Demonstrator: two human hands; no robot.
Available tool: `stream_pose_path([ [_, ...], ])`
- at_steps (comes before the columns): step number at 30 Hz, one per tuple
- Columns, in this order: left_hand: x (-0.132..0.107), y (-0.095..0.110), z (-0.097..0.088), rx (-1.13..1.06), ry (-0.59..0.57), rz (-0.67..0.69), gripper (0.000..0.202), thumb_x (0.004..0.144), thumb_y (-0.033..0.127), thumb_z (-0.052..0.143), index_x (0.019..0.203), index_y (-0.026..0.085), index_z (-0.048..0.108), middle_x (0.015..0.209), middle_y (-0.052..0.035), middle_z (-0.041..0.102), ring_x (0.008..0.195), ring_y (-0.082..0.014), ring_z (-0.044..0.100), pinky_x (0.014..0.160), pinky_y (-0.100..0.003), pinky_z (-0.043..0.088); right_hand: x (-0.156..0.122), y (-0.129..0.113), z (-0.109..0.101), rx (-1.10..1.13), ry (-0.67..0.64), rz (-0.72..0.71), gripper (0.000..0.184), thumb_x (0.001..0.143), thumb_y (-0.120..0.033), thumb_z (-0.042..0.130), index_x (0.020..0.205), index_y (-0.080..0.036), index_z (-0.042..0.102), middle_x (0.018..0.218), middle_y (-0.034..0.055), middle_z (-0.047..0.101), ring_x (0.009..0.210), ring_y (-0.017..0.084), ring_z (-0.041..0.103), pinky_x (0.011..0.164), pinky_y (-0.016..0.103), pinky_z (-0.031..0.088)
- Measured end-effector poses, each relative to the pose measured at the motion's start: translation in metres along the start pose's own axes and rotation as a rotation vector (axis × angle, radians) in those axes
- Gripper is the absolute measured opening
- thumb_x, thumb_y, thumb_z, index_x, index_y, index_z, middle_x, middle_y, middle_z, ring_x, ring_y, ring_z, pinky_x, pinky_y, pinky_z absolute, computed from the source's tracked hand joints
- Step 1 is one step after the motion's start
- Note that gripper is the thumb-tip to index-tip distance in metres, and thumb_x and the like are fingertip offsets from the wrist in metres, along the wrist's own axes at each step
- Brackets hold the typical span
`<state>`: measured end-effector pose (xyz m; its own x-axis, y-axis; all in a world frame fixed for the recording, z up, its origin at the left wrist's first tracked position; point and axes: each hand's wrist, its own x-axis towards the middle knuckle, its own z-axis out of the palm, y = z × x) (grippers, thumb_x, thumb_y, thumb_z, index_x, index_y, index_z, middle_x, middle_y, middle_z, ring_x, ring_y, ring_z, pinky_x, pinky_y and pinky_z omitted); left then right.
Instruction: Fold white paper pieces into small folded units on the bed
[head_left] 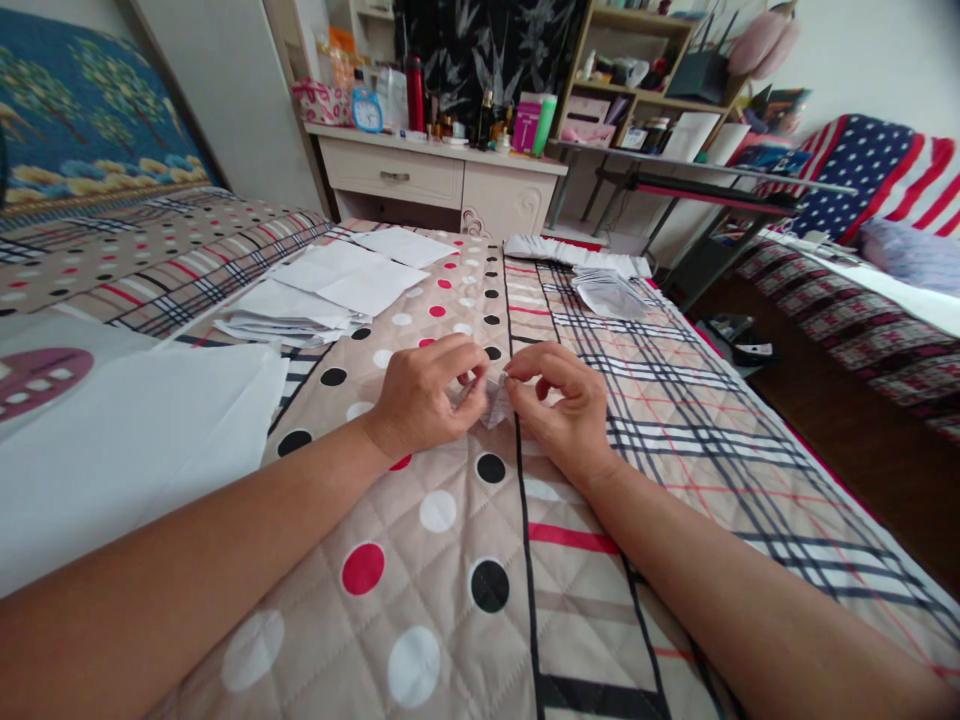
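Between my hands is a small, thin, whitish see-through piece [496, 402] with faint lines on it; it looks like film or thin paper, but its exact kind I cannot make out. My left hand [435, 390] pinches its left side between thumb and index finger. On the opposite side, the thumb and index fingertips of my right hand [562, 405] grip its edge. Both hands are low over the patterned quilted bedspread [450, 630], and the fingers partly hide the piece.
White paper sheets [330, 280] lie stacked beyond my left hand. A large white plastic bag [150, 440] is at the left. Past my right hand lie a pile of thin translucent packets [611, 292] and a long white folded strip [574, 252]. A dresser [390, 178] stands behind the bed.
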<state>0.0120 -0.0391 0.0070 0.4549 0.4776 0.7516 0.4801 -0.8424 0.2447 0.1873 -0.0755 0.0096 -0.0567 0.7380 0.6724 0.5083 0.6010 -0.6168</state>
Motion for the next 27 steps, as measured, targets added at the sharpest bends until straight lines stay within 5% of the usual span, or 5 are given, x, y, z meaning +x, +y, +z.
stream_pose_path([
  [9, 0.001, -0.004, 0.000, 0.074, -0.052, -0.043, 0.006, 0.080, 0.014, 0.053, 0.083, 0.017, 0.058, 0.076, -0.0006, 0.061, 0.066, -0.0128, 0.056, 0.059, -0.025, 0.043, 0.003, 0.002, -0.001, 0.029, 0.011, 0.078, 0.012, 0.079, -0.011, 0.058, 0.075, -0.019, 0.065, 0.083, 0.0022, 0.066, 0.076, 0.014, 0.061, 0.056, 0.023, 0.047],
  [18, -0.003, -0.007, 0.002, 0.214, -0.240, -0.058, 0.012, 0.081, 0.024, 0.057, 0.087, 0.020, 0.066, 0.087, -0.0030, 0.068, 0.075, -0.0189, 0.064, 0.065, -0.030, 0.047, 0.002, 0.015, 0.001, -0.022, 0.009, 0.214, 0.009, 0.072, -0.011, 0.056, 0.072, -0.019, 0.060, 0.082, 0.0016, 0.067, 0.076, 0.016, 0.062, 0.056, 0.023, 0.042],
  [27, -0.001, -0.007, 0.000, 0.265, -0.284, 0.049, 0.010, 0.082, 0.025, 0.055, 0.079, 0.019, 0.063, 0.082, -0.0036, 0.066, 0.074, -0.0194, 0.062, 0.060, -0.030, 0.043, 0.001, 0.022, 0.003, -0.117, -0.101, 0.122, 0.019, 0.077, -0.014, 0.055, 0.090, -0.021, 0.068, 0.091, 0.0032, 0.070, 0.086, 0.019, 0.063, 0.066, 0.028, 0.047],
])
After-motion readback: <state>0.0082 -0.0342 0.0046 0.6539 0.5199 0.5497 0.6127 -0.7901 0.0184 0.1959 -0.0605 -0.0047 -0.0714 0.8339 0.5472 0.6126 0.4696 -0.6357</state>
